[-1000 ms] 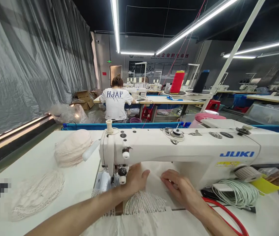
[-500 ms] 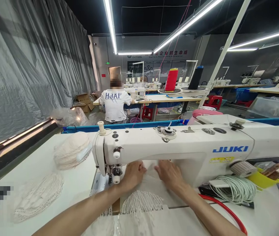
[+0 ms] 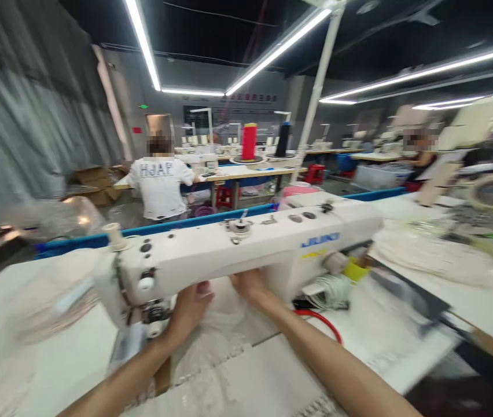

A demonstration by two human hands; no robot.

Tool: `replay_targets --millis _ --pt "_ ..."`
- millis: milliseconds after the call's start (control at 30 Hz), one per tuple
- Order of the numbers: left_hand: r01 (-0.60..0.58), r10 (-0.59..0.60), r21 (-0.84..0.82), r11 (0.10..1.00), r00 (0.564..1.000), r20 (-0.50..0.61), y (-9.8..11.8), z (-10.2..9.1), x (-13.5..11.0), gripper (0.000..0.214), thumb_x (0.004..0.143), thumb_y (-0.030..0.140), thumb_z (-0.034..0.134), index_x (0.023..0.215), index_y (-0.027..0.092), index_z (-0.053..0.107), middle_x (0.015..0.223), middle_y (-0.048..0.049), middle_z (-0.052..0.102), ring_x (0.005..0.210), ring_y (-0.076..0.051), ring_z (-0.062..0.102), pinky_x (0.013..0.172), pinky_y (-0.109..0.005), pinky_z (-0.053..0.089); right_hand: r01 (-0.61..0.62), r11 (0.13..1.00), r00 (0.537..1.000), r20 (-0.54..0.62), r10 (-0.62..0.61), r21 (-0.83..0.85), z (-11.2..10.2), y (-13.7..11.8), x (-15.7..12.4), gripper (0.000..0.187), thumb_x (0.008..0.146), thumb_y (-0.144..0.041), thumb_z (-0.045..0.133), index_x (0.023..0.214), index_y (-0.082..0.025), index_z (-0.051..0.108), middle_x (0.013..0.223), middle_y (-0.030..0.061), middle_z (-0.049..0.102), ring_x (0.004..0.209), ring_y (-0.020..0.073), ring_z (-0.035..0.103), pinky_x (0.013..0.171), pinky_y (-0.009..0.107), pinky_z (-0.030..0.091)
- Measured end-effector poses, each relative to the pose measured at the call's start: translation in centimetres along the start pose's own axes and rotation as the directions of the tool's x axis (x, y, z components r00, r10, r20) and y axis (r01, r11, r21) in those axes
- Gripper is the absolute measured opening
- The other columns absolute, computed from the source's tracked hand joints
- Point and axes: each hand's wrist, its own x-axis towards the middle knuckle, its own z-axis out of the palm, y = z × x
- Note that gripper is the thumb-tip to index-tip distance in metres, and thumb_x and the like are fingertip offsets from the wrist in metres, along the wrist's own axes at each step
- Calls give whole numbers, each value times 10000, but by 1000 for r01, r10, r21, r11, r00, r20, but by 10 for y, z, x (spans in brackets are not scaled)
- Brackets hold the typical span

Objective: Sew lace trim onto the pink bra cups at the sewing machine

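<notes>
Under the arm of a white sewing machine (image 3: 212, 252), both hands are at a thin white fabric piece (image 3: 224, 304). My left hand (image 3: 190, 310), just right of the needle end, has its fingers curled closed on the fabric's left side. At the fabric's right side is my right hand (image 3: 249, 286); the machine arm and blur hide its fingers, so its grip is unclear. Fabric spans the gap between the hands and drapes toward me, its lower part blurred. A stack of cream fabric pieces (image 3: 38, 289) lies left of the machine, with a pale blue strip on it.
A coiled pale cord (image 3: 327, 291), a red tube (image 3: 322, 323) and a yellow container (image 3: 356, 270) sit right of the machine. More white fabric (image 3: 433, 255) lies on the right-hand table. A person in a white shirt (image 3: 159, 188) sits ahead; another person (image 3: 422, 156) is far right.
The view has swung right, so the machine and hands appear further left and the right-hand table shows. Both hands stay under the machine arm at the fabric.
</notes>
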Motion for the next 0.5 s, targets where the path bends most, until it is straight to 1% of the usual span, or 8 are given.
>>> replay_targets --millis 67,133,267,400,467,500 --pt "14 -15 -7 1000 1000 -10 0 -1 4 157 634 314 561 593 193 469 582 -6 531 675 -214 572 685 -320 449 -3 999 1000 17 3 -53 -5 -1 -7 247 920 -276 555 1143 -170 565 1156 71 588 966 202 606 809 401 521" --pt "3 -3 -33 999 1000 5 1 -1 9 211 645 395 539 591 194 499 592 -30 568 701 -252 596 701 -352 466 22 995 999 39 -18 -102 -14 -3 -20 238 919 -274 559 1125 -156 570 1102 62 608 914 190 622 766 378 536" --pt "10 -6 -87 996 999 46 -2 5 14 368 662 544 515 647 189 614 740 -71 682 861 -322 623 767 -398 485 63 978 997 46 -55 -201 -39 -4 -53 198 927 -254 548 1087 -141 575 952 30 636 751 141 635 650 306 549" --pt "-6 18 -116 993 995 103 -4 17 20 426 675 611 540 700 204 665 830 -46 712 936 -319 623 857 -407 469 47 954 998 -22 -56 -296 -59 4 -76 138 921 -228 548 1012 -132 585 865 8 632 662 117 612 584 265 524" --pt "-4 14 -142 990 998 67 0 24 22 445 691 615 530 751 199 677 866 -48 714 965 -313 620 877 -400 462 24 946 995 -83 -53 -322 -63 13 -85 93 916 -197 538 962 -130 583 822 -2 628 621 111 593 551 247 495" --pt "-8 12 -139 990 1000 24 4 26 23 444 709 604 518 774 196 679 877 -50 715 972 -309 619 873 -393 463 15 946 992 -117 -56 -325 -65 19 -89 67 908 -168 531 934 -133 581 798 -4 628 602 113 585 532 237 471"
